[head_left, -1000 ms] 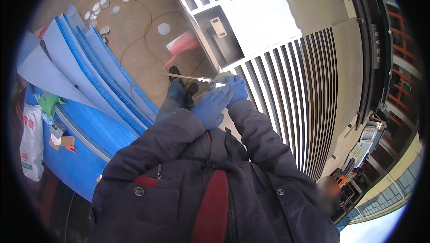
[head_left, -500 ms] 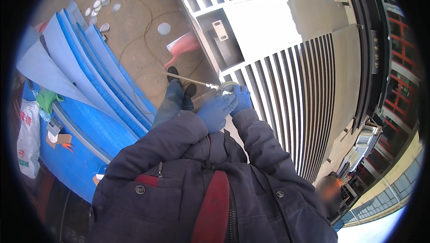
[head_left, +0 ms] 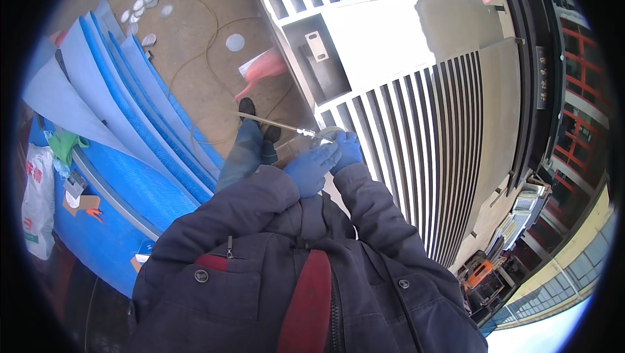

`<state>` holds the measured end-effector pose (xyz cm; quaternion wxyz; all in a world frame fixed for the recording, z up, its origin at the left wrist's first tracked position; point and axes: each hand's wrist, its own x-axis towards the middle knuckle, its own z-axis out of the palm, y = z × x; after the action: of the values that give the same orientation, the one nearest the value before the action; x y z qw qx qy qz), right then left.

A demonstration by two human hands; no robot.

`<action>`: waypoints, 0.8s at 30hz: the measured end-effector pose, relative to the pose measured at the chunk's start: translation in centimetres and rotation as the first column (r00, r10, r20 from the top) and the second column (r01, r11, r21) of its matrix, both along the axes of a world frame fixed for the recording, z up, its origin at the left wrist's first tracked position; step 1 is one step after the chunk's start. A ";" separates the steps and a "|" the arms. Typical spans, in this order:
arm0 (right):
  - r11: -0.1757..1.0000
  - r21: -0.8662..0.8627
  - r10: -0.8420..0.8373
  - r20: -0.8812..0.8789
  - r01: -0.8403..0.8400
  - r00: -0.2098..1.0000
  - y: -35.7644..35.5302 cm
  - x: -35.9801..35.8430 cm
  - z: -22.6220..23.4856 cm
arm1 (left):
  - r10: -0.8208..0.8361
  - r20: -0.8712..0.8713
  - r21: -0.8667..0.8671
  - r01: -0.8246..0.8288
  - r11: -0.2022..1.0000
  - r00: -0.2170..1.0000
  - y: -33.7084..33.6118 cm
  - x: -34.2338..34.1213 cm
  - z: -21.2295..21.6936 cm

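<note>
Far to my left, a white sack (head_left: pixel 39 200) stands at the edge of view, with a green cloth (head_left: pixel 65 145) just above it. Next come blue sheets (head_left: pixel 124 132), stacked on edge and fanned out, with a small cardboard scrap (head_left: pixel 81 202) lying on the lowest one. Beyond them, on the brown floor (head_left: pixel 195 47), round pale discs (head_left: pixel 235 42) are scattered and a thin cable (head_left: pixel 202 60) loops past. At centre, I see my left hand (head_left: pixel 311 169) in a blue glove, fingers curled; it sits close against the right one, and I cannot tell what it grips. A thin metal rod (head_left: pixel 277 123) runs from the left to a point just above both hands. My right hand (head_left: pixel 347 150), also gloved in blue, is curled near the rod's end, beside a pale ring-shaped part; whether it pinches it I cannot tell. To the right, a slatted white metal panel (head_left: pixel 416 125) with a recessed box (head_left: pixel 319 54) fills the view. Below, my dark jacket (head_left: pixel 260 275).
</note>
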<state>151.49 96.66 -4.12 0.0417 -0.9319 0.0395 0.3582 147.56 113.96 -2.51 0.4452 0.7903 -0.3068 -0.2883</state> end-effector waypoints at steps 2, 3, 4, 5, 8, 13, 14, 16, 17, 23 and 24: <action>0.999 0.033 0.012 0.015 -0.012 1.000 0.4 0.3 -0.4 | 0.042 0.058 0.013 -0.043 0.999 0.997 0.6 0.2 -0.1; 0.996 0.091 0.016 0.083 -0.024 0.996 0.7 0.7 -0.8 | 0.052 0.075 0.027 -0.054 0.998 0.996 1.1 0.3 -0.3; 0.994 0.095 0.045 0.104 -0.055 0.994 0.9 0.9 -1.1 | 0.077 0.091 0.025 -0.079 0.997 0.993 1.6 0.5 -0.5; 0.988 0.119 0.081 0.143 -0.098 0.986 1.0 1.1 -1.4 | 0.101 0.107 0.032 -0.105 0.994 0.989 1.9 0.7 -0.6; 0.983 0.116 0.124 0.166 -0.144 0.978 0.7 1.0 -1.9 | 0.098 0.111 0.031 -0.102 0.994 0.989 1.8 0.4 -0.8; 0.998 0.062 0.022 0.069 -0.026 0.997 -1.1 -1.9 -0.4 | -0.034 0.067 -0.040 0.037 0.999 0.997 0.1 -1.3 -0.6; 1.000 0.014 0.001 0.017 -0.002 1.000 -1.2 -2.3 -0.2 | -0.034 0.070 -0.045 0.037 0.998 0.997 0.0 -1.5 -0.7; 0.997 0.068 0.040 0.071 -0.045 0.997 -1.3 -2.5 -0.2 | -0.050 0.059 -0.024 0.052 0.998 0.997 0.2 -1.5 -0.9; 0.996 0.066 0.060 0.088 -0.066 0.994 -1.3 -2.4 -0.5 | -0.023 0.084 -0.043 0.027 0.999 0.996 0.3 -1.4 -1.0; 0.999 0.051 0.000 0.096 -0.005 0.995 -3.4 -4.1 -1.0 | -0.088 0.024 -0.074 0.089 0.993 0.996 -1.1 -1.5 -1.0; 0.998 0.064 0.002 0.080 -0.007 0.997 -3.9 -4.8 -0.8 | -0.115 0.036 -0.084 0.117 0.989 0.993 -1.6 -1.8 -0.9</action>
<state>146.73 92.71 -4.96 0.0723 -0.9437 0.0242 0.3220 145.78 112.38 -3.45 0.4566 0.7555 -0.3712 -0.2881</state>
